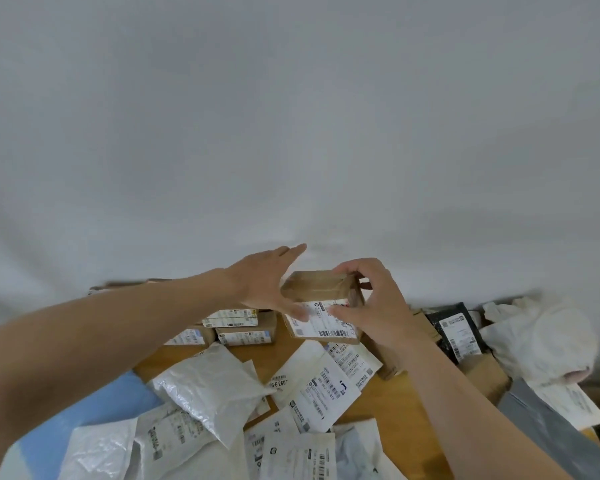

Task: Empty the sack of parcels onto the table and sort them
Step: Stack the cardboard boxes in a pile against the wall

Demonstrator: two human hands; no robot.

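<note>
Sorting partly done: the right hand (371, 303) grips a labelled cardboard box (321, 296) above the table (395, 407), the left hand (264, 282) straight-fingered alongside it; stacked boxes (239, 323) stand behind, while poly mailers (208, 386) apparently await sorting.

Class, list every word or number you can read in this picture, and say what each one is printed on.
"46-6-260": on the label of the white mailer at the table's middle.
Labels on the box, the black bag and the other parcels: barcodes and print too small and blurred to read.
</note>
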